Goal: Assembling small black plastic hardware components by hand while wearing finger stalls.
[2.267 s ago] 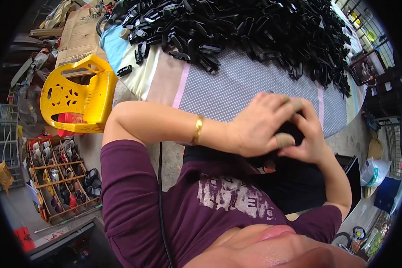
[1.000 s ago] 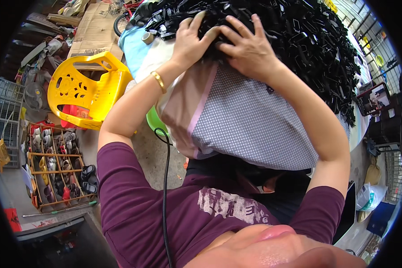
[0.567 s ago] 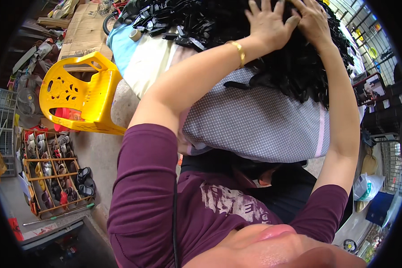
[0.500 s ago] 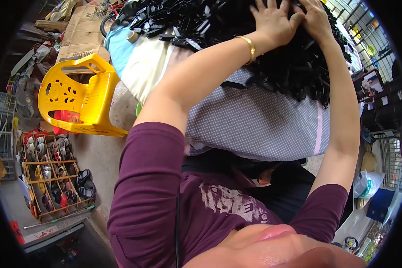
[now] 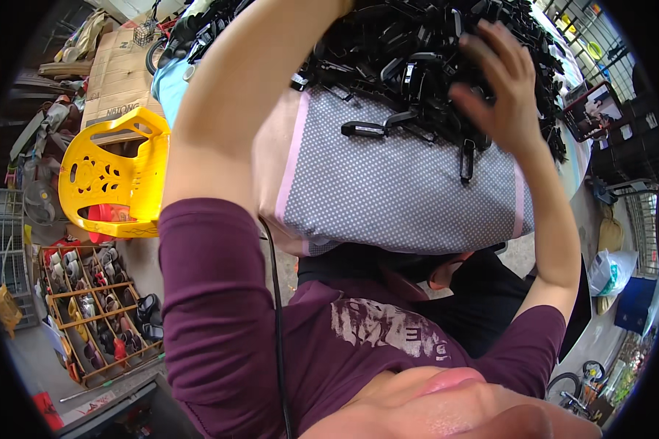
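Note:
A heap of small black plastic pieces (image 5: 417, 77), clip-like in shape, covers the far part of a table. They lie on a dotted grey cloth (image 5: 410, 190) with pink stripes. My right hand (image 5: 507, 91) is held at the heap's right side with its fingers spread and nothing in them; it is a little blurred. My left forearm (image 5: 271, 51) reaches up over the heap's left side, and the hand itself is beyond the top edge. A few loose pieces (image 5: 364, 129) lie apart on the cloth at the heap's near edge.
To the left stands a yellow plastic chair (image 5: 143, 172), with a wooden shoe rack (image 5: 95, 314) nearer me. A flattened cardboard sheet (image 5: 121, 77) leans behind the chair. A phone showing a picture (image 5: 593, 111) is propped at the right. A black cable (image 5: 277, 314) hangs beside my left arm.
My left hand has gone from the heap's middle up out of view. The right hand has drawn nearer and apart from it. Pieces at the near edge lie more spread out.

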Demonstrator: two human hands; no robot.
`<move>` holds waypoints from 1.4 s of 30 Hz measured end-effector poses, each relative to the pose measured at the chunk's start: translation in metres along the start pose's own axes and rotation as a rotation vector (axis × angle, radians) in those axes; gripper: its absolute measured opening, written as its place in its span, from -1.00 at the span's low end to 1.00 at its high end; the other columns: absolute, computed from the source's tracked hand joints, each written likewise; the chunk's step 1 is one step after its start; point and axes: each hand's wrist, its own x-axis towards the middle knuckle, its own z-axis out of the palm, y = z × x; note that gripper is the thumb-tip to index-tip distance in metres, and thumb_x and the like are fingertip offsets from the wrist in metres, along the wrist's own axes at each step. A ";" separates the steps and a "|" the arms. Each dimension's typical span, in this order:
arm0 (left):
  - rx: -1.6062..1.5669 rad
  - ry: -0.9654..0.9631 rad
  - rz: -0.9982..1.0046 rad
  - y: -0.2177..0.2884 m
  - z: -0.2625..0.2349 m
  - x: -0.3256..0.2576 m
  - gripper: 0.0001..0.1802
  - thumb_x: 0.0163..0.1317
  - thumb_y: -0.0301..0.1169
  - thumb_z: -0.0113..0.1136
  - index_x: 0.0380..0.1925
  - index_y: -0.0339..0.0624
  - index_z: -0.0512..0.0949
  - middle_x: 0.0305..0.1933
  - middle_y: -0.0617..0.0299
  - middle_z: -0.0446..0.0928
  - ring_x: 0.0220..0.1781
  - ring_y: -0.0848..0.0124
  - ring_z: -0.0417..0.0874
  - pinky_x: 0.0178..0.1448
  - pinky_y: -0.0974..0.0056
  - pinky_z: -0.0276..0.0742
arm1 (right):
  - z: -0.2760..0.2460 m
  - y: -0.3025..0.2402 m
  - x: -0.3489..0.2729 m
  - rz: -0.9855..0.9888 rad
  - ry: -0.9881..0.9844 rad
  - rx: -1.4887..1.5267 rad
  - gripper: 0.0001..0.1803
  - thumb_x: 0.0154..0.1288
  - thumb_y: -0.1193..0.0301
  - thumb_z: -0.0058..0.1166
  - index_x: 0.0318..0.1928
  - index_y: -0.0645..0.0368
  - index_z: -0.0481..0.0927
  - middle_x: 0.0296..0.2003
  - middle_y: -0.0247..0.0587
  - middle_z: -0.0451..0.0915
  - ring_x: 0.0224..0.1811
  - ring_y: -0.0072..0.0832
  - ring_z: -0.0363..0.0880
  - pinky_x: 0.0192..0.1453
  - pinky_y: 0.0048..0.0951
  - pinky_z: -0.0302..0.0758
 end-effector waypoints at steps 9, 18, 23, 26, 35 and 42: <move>0.262 -0.010 -0.156 0.052 0.054 -0.162 -0.51 0.12 -0.05 0.25 -0.32 -0.37 0.60 -0.24 -0.05 0.57 -0.15 0.07 0.62 -0.09 0.12 0.58 | -0.027 -0.041 -0.063 0.030 -0.345 0.221 -0.64 0.07 0.38 0.21 -0.09 0.21 0.57 -0.25 -0.17 0.48 -0.38 -0.27 0.53 -0.32 -0.36 0.50; 0.214 -0.022 -0.205 0.050 0.068 -0.153 -0.66 0.06 -0.32 0.26 -0.22 -0.34 0.58 -0.10 -0.06 0.47 -0.01 0.11 0.48 0.01 0.17 0.54 | -0.051 -0.049 -0.064 0.241 -0.365 0.311 -0.62 0.09 0.63 0.07 -0.01 0.27 0.49 -0.16 -0.07 0.52 -0.24 -0.13 0.56 -0.18 -0.28 0.52; 0.365 0.063 -0.171 0.062 0.077 -0.158 -0.74 -0.01 -0.46 0.20 -0.26 -0.29 0.55 -0.09 0.02 0.49 -0.02 0.13 0.48 0.12 0.17 0.44 | -0.065 -0.049 -0.065 0.217 -0.596 0.216 -0.55 0.03 0.68 0.08 0.02 0.26 0.50 -0.23 -0.09 0.57 -0.20 -0.19 0.58 -0.11 -0.38 0.53; 0.265 0.121 -0.180 0.066 0.072 -0.163 -0.76 0.00 -0.47 0.20 -0.28 -0.28 0.55 -0.23 0.04 0.56 -0.09 0.13 0.52 0.07 0.18 0.46 | -0.067 -0.042 -0.061 0.327 -0.477 0.532 -0.53 0.01 0.64 0.10 0.03 0.25 0.51 -0.23 -0.15 0.58 -0.19 -0.36 0.60 -0.09 -0.47 0.51; -0.853 -0.192 -0.299 0.101 0.059 -0.170 -0.60 0.18 -0.54 0.24 0.05 -0.23 0.49 -0.25 0.23 0.59 -0.26 0.55 0.61 -0.23 0.43 0.59 | -0.054 -0.025 -0.071 0.770 -0.058 1.344 -0.63 0.23 0.59 0.08 0.06 0.24 0.42 -0.09 -0.18 0.52 -0.06 -0.44 0.56 0.01 -0.39 0.58; -1.420 -0.115 -0.418 0.105 0.082 -0.178 -0.53 0.18 -0.46 0.26 0.10 -0.35 0.43 -0.19 0.12 0.61 -0.20 0.44 0.66 -0.10 0.37 0.63 | -0.034 -0.047 -0.061 0.663 -0.073 1.031 -0.71 0.19 0.60 0.18 -0.05 0.30 0.52 -0.13 -0.21 0.60 -0.08 -0.55 0.58 0.05 -0.54 0.51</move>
